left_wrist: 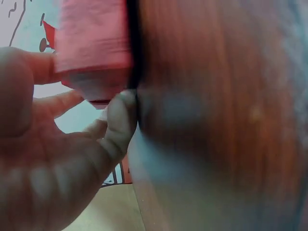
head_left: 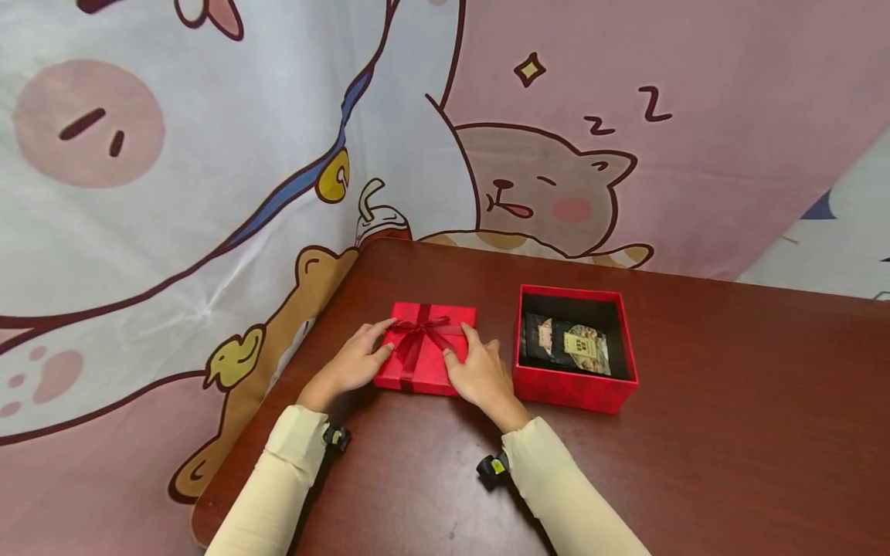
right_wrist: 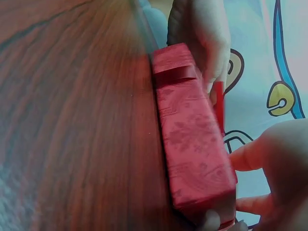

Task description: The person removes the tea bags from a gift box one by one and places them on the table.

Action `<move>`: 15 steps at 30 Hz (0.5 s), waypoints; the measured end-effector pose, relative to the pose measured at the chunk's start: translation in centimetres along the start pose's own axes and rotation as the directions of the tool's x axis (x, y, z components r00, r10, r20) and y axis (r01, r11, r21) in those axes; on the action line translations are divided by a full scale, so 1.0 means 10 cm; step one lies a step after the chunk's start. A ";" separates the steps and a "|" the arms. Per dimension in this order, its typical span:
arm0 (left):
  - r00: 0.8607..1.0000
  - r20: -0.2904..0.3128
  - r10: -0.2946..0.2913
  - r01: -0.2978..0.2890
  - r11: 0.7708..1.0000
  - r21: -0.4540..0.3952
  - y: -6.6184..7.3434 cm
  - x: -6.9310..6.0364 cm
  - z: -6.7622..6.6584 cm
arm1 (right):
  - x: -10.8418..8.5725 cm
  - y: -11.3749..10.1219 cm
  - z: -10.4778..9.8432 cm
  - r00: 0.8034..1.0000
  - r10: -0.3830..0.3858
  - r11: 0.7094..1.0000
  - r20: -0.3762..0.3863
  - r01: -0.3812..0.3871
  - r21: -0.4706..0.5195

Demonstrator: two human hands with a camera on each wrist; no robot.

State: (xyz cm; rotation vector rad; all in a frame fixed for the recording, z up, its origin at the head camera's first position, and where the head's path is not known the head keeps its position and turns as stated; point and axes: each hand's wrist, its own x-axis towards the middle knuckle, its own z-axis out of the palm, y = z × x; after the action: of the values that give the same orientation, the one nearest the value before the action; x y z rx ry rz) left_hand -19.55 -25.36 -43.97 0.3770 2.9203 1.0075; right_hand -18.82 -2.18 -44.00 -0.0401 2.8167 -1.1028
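Note:
A red gift box lid (head_left: 429, 372) with a dark red ribbon bow (head_left: 422, 328) lies flat on the table. My left hand (head_left: 354, 359) holds its left side, thumb on top and the other fingers along the edge. Across from it, my right hand (head_left: 484, 377) grips the right side, thumb and forefinger over the top edge. The right wrist view shows the lid's patterned front side (right_wrist: 192, 134) with the ribbon wrapped over it. Right beside my right hand stands the open red gift box (head_left: 577, 392), dark inside, with black printed packets (head_left: 556, 340) in it.
The brown wooden table (head_left: 730, 432) extends to the right. A cartoon-printed cloth (head_left: 208, 193) hangs along its left and back edges. Small black devices (head_left: 494, 468) are strapped at both wrists.

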 end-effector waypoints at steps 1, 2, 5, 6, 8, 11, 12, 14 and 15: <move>1.000 -0.003 -0.003 0.003 1.000 0.000 0.00 0.00 0.00 | 0.01 0.00 0.00 1.000 -0.001 1.000 0.000 0.001 0.002; 1.000 -0.006 -0.012 0.012 1.000 -0.005 0.01 0.01 -0.01 | 0.01 0.00 -0.01 1.000 -0.001 1.000 -0.002 0.001 0.004; 1.000 -0.011 -0.025 0.025 0.999 -0.022 0.02 0.01 -0.02 | 0.01 -0.02 -0.03 1.000 -0.001 1.000 -0.009 0.001 0.011; 1.000 -0.009 -0.026 0.026 0.999 -0.027 0.03 0.00 -0.02 | 0.01 -0.02 -0.03 1.000 0.003 1.000 -0.012 -0.003 0.014; 0.999 -0.004 -0.037 0.037 0.999 -0.039 0.05 -0.01 -0.03 | 0.00 -0.04 -0.05 1.000 0.009 1.000 -0.016 -0.008 0.021; 0.998 -0.009 -0.061 0.061 0.997 -0.043 0.07 -0.03 -0.06 | -0.02 -0.05 -0.07 1.000 0.007 1.000 -0.023 -0.006 0.030; 0.998 -0.014 -0.067 0.066 0.997 -0.040 0.08 -0.03 -0.07 | -0.03 -0.06 -0.08 1.000 0.002 1.000 -0.026 -0.002 0.030; 0.997 -0.029 -0.065 0.064 0.997 -0.038 0.10 -0.02 -0.09 | -0.03 -0.07 -0.11 0.999 -0.009 0.999 -0.037 0.010 0.031; 0.998 -0.038 -0.059 0.057 0.997 -0.042 0.11 -0.01 -0.09 | -0.03 -0.08 -0.12 0.999 -0.015 0.999 -0.045 0.016 0.030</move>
State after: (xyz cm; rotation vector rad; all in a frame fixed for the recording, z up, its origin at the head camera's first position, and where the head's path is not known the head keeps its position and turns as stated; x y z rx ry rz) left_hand -19.28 -25.10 -42.54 0.2724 2.9210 1.0767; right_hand -18.66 -1.94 -42.52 -0.0354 2.8428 -1.1642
